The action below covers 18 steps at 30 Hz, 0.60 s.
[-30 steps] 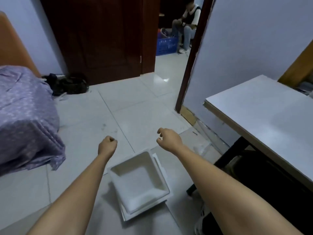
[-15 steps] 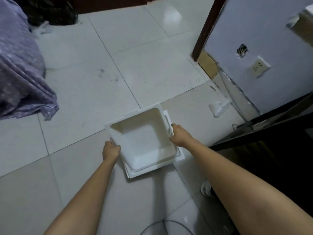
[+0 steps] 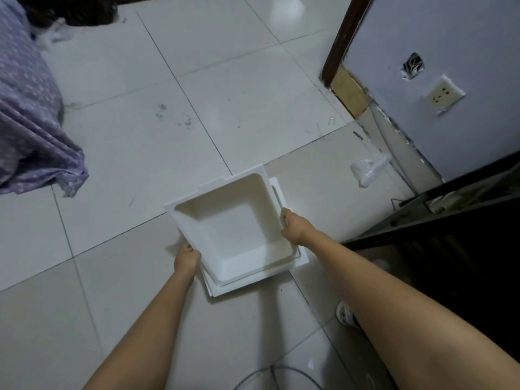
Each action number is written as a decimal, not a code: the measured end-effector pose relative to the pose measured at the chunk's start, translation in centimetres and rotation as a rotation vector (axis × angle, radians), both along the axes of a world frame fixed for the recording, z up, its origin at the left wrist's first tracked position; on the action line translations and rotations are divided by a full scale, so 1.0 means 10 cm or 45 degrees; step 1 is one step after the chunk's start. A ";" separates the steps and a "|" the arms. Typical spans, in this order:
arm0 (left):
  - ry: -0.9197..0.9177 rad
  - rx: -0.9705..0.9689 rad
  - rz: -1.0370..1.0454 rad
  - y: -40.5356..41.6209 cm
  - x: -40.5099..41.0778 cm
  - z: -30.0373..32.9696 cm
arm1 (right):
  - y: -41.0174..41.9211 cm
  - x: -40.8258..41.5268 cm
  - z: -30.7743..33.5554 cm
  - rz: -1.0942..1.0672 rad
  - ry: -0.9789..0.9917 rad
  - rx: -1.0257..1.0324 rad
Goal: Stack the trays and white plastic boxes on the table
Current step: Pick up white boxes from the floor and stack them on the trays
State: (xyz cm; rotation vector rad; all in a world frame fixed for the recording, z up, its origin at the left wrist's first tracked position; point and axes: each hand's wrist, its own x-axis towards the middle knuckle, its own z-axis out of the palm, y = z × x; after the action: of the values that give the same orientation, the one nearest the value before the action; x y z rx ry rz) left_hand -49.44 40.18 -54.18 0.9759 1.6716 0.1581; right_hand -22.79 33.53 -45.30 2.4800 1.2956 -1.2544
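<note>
A deep white plastic box [image 3: 239,235] sits open side up on the tiled floor, on top of flat white trays [image 3: 299,258] whose edges stick out on its right and near sides. My left hand [image 3: 186,257] grips the box's near-left rim. My right hand [image 3: 294,225] grips its right rim. Both sets of fingers curl under the rim and are partly hidden. The table top is out of view; only its dark frame [image 3: 439,204] shows at the right.
A purple bedsheet [image 3: 31,130] hangs down at the left. A crumpled clear plastic bag [image 3: 368,170] lies by the wall, which has a socket [image 3: 443,94]. A grey cable [image 3: 278,372] curls on the floor near me, and a shoe [image 3: 344,313] shows at the right.
My view has tilted down from the room to the floor. Both hands, fists in the air a second ago, have dropped onto the box's left and right rims and closed on them.
</note>
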 end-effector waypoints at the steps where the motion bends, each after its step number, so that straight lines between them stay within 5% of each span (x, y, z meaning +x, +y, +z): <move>1: 0.016 0.002 0.009 -0.01 0.01 0.06 | 0.00 -0.01 0.02 0.011 0.006 -0.001; 11: 0.149 0.214 0.118 -0.07 0.03 0.68 | -0.02 -0.02 0.47 -0.107 -0.003 0.294; 18: 0.121 0.466 0.212 0.10 0.28 1.53 | 0.02 0.03 1.36 -0.243 -0.014 0.549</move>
State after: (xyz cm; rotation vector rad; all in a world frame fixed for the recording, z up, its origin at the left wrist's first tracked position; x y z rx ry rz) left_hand -46.64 41.13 -38.88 1.1264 1.8499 0.5520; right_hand -22.52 33.73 -31.71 2.9606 1.4921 -1.0849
